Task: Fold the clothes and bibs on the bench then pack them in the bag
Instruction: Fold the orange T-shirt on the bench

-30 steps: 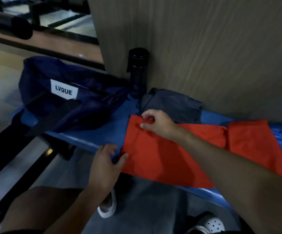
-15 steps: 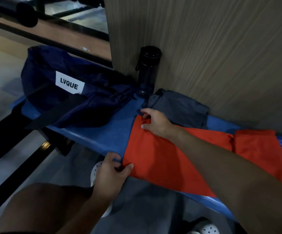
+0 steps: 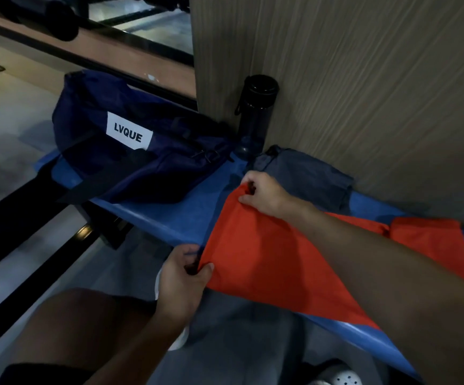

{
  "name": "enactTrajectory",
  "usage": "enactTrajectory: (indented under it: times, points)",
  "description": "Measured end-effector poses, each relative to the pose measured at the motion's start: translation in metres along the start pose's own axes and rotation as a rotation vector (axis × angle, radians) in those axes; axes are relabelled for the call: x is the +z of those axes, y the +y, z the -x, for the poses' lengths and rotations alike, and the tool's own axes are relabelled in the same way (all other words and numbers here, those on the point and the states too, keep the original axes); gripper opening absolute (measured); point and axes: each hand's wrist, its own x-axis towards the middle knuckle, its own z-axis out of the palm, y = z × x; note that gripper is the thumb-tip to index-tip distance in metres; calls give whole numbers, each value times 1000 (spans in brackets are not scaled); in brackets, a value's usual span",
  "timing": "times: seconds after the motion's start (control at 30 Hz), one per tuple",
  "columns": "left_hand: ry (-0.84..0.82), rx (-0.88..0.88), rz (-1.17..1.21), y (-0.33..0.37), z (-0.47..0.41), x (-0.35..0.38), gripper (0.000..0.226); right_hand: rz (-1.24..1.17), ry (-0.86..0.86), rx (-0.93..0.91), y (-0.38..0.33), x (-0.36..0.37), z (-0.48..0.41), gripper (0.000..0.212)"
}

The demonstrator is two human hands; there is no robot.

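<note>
on bench (image 3: 153,218): two hands pinching one orange garment (image 3: 266,262).

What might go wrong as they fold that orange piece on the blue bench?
Two things, likely. The orange garment overhangs the near edge of the bench, so if the left hand loses its pinched corner, the cloth could slide to the floor. The right hand pinches the far corner close to the upright dark bottle; a wide sweep might tip it onto the folded grey garment.
</note>
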Motion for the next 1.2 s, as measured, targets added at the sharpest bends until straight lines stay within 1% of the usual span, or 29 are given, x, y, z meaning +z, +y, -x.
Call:
enactTrajectory:
  times: [0.07, 0.17, 0.23, 0.33, 0.43, 0.5, 0.53, 0.6, 0.7, 0.9, 0.97, 1.03, 1.13, 1.2]
  points:
    - [28, 47, 1, 8, -7, -6, 31, -62, 19, -9, -8, -3, -4, 20]
    - [84, 127, -21, 19, -22, -13, 29, -114, 48, -21, -20, -10, -11, 28]
    - [73, 112, -44, 18, -26, -17, 27, -147, 15, -5, -25, -17, -13, 23]
    - [37, 53, -14, 8, -24, -16, 24, -182, -35, 65, -21, -27, -12, 19]
    - [39, 51, 22, 8, -20, -10, 25, -201, -32, 103, -15, -32, -9, 21]
    - [31, 46, 52, 10, -18, -9, 28, -231, -41, 122, -12, -37, -6, 30]
    - [17, 35, 69, 13, -16, -9, 28, -260, -54, 131, -11, -39, -4, 31]
    - [-8, 28, 115, 20, -11, -8, 29, -305, -74, 130, -10, -47, 0, 24]
    - [-49, 66, 189, 36, -1, -2, 28, -314, -98, 119, -6, -63, 10, 18]
    - [-180, 218, 199, 71, 29, 35, 31, -324, -93, 116, 25, -106, 41, 21]
    - [-213, 271, 180, 76, 40, 52, 32, -355, -87, 133, 41, -119, 52, 27]
    - [-266, 291, 154, 78, 49, 68, 32, -392, -97, 168, 59, -133, 64, 33]
    - [-326, 315, 124, 76, 61, 94, 35, -413, -113, 220, 86, -147, 81, 34]
    - [-347, 323, 107, 74, 67, 112, 35, -402, -74, 254, 102, -151, 90, 35]
